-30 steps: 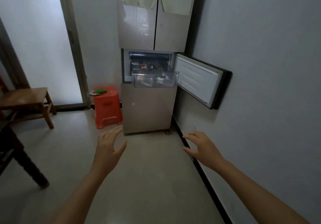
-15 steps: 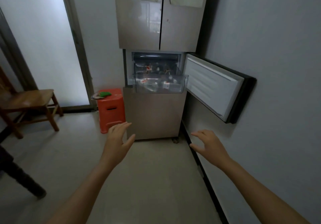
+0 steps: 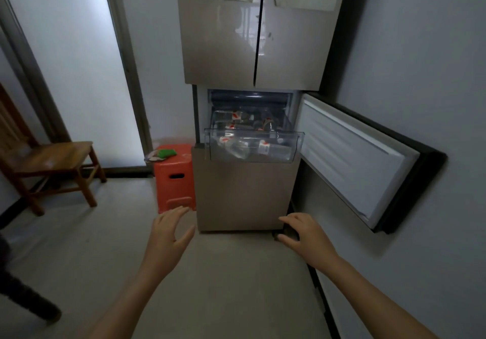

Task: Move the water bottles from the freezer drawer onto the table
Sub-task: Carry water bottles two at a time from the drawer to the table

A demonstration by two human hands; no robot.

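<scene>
A clear freezer drawer (image 3: pixel 295 139) is pulled out of the beige fridge (image 3: pixel 223 36), with the freezer door (image 3: pixel 355 160) swung open to the right. Several clear water bottles (image 3: pixel 252 149) with red-and-white labels lie inside the drawer. My left hand (image 3: pixel 168 236) is held out below the drawer with fingers spread and holds nothing. My right hand (image 3: pixel 305 233) reaches forward, fingers relaxed and empty, near the fridge's lower right corner. Both hands are well below the drawer and touch nothing.
An orange plastic stool (image 3: pixel 175 178) with a green item (image 3: pixel 166 152) on top stands left of the fridge. A wooden chair (image 3: pixel 50 165) sits at the left by a frosted glass door (image 3: pixel 68 70). A dark table leg (image 3: pixel 26 299) shows at bottom left. A wall (image 3: pixel 420 49) runs along the right.
I have come closer to the fridge, which now looks larger and higher in view. Both hands stay raised and empty in front of me.
</scene>
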